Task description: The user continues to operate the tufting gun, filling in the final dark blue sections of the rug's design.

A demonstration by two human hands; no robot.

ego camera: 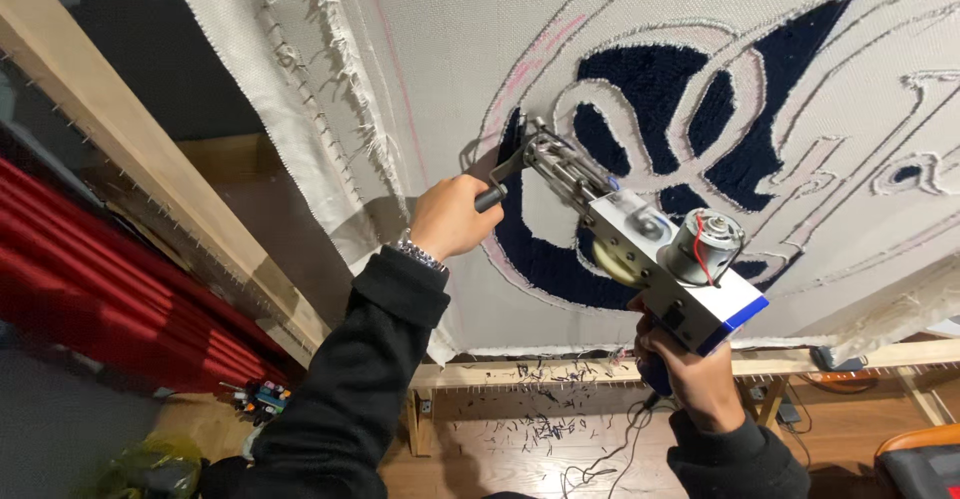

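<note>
Tufting gun held in both hands against stretched cloth on a wooden frame.

Left hand (452,217) is closed around the black front handle (490,198) of the grey, blue-edged metal tufting gun (640,249). The gun's long axis runs from needle (525,144), upper left, to motor (705,244), lower right. Right hand (690,369) is clamped on the rear grip beneath the gun body. The needle meets the off-white woven backing cloth (450,39) at the navy tufted area (560,269), above the frame's lower wooden rail (520,371). Yarn clippings litter the floor (530,429); a cable (610,454) hangs below.
</note>
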